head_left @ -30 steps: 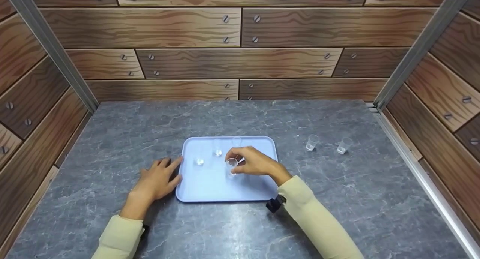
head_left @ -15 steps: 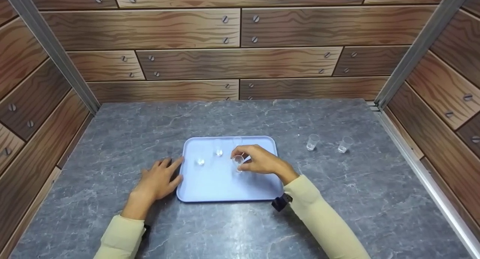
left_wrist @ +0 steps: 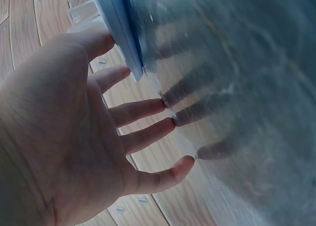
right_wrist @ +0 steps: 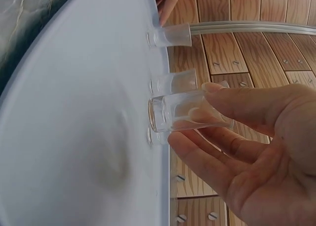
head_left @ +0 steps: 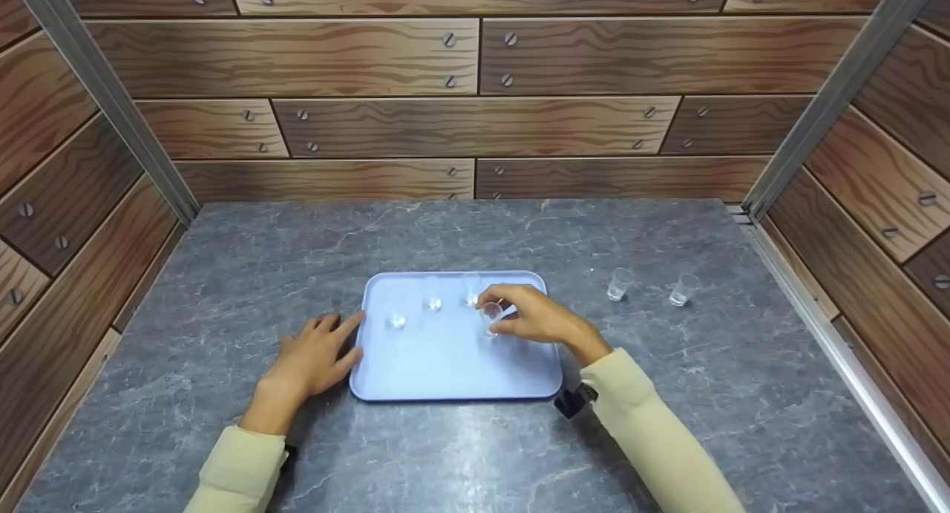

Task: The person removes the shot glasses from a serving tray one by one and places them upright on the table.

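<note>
My right hand [head_left: 534, 314] pinches a small clear shot glass [right_wrist: 182, 110] between thumb and fingers, over the right part of the light blue tray [head_left: 445, 364]. In the right wrist view the glass's thick base points at the tray surface. Three more clear shot glasses stand on the tray: a left one [head_left: 397, 318], a middle one [head_left: 433, 299] and one near the back [head_left: 470, 292], close to the right fingertips. My left hand [head_left: 310, 357] rests on the table with fingers spread, thumb and forefinger touching the tray's left edge [left_wrist: 118, 30].
Two more clear shot glasses, a nearer one [head_left: 619, 283] and a farther one [head_left: 683, 289], stand on the grey marbled table [head_left: 668, 394] right of the tray. Wood-patterned walls [head_left: 475, 127] and metal rails [head_left: 839, 364] enclose the table.
My right hand has moved to the right over the tray with the shot glass, uncovering more of the back glass. The left hand and tray have stayed in place.
</note>
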Action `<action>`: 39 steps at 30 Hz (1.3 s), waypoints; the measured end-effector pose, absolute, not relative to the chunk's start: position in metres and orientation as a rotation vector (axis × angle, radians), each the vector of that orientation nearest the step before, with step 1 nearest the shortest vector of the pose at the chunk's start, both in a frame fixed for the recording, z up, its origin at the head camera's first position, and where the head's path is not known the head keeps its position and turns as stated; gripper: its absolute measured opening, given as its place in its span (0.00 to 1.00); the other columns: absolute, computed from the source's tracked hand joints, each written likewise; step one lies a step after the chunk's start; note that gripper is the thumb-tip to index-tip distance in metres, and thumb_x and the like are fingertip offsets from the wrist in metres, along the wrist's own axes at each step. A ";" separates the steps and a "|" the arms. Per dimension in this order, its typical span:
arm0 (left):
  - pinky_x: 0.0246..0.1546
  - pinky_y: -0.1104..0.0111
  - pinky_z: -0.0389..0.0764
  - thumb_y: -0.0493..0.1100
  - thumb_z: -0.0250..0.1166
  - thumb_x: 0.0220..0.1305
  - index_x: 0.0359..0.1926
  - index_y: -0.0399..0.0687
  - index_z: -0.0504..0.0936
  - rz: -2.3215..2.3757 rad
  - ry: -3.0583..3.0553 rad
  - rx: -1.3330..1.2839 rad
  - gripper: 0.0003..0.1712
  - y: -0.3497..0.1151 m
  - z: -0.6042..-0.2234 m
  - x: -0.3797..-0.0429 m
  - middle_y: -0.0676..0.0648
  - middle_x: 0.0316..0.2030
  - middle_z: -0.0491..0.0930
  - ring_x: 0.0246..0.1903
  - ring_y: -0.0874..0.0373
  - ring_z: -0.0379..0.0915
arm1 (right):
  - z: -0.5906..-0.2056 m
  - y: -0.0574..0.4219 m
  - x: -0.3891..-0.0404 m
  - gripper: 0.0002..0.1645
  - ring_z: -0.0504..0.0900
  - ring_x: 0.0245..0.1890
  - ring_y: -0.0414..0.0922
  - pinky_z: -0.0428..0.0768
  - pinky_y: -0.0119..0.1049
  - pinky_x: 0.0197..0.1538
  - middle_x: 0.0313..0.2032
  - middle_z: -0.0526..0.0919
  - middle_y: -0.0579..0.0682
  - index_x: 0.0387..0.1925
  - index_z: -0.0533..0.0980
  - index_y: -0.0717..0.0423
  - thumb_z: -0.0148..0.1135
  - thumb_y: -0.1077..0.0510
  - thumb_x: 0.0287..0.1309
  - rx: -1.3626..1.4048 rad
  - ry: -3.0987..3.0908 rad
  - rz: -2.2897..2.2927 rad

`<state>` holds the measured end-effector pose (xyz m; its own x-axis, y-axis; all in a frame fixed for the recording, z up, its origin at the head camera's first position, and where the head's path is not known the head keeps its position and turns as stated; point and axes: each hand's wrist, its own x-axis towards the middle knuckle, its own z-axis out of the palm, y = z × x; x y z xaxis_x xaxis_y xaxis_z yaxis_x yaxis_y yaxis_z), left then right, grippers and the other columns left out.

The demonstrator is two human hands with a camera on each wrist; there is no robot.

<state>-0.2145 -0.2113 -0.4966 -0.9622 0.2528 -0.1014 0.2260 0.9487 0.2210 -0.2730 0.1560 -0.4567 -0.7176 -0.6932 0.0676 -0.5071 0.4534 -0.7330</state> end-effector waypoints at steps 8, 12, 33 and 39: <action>0.57 0.19 0.62 0.57 0.53 0.77 0.80 0.58 0.61 0.322 2.968 0.360 0.34 -0.211 -0.499 -0.215 0.31 0.73 0.67 0.71 0.27 0.63 | -0.453 0.172 -0.272 0.19 0.81 0.54 0.60 0.85 0.52 0.58 0.50 0.82 0.68 0.54 0.78 0.68 0.68 0.69 0.61 -0.974 2.437 -1.174; 0.57 0.19 0.62 0.56 0.54 0.77 0.79 0.58 0.62 0.324 2.974 0.359 0.34 -0.211 -0.498 -0.214 0.31 0.72 0.67 0.70 0.27 0.63 | -0.452 0.182 -0.272 0.19 0.81 0.55 0.60 0.84 0.53 0.58 0.51 0.82 0.67 0.55 0.78 0.68 0.67 0.68 0.62 -0.948 2.466 -1.168; 0.56 0.18 0.62 0.57 0.54 0.77 0.79 0.57 0.62 0.321 2.967 0.355 0.35 -0.209 -0.497 -0.215 0.30 0.71 0.68 0.71 0.28 0.63 | -0.453 0.247 -0.273 0.19 0.82 0.52 0.63 0.85 0.54 0.55 0.49 0.83 0.67 0.53 0.77 0.71 0.68 0.68 0.61 -0.907 2.597 -1.114; 0.56 0.19 0.62 0.57 0.54 0.77 0.79 0.57 0.62 0.320 2.969 0.354 0.35 -0.209 -0.495 -0.215 0.31 0.72 0.68 0.71 0.28 0.63 | -0.453 0.265 -0.271 0.19 0.84 0.51 0.61 0.83 0.56 0.57 0.48 0.85 0.65 0.53 0.78 0.69 0.69 0.67 0.61 -0.898 2.656 -1.081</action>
<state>-0.2152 -0.2093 -0.4955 -0.9633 0.2458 -0.1074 0.2173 0.9498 0.2249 -0.2711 0.2649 -0.4535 -0.8130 -0.5748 0.0934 -0.4768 0.5649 -0.6735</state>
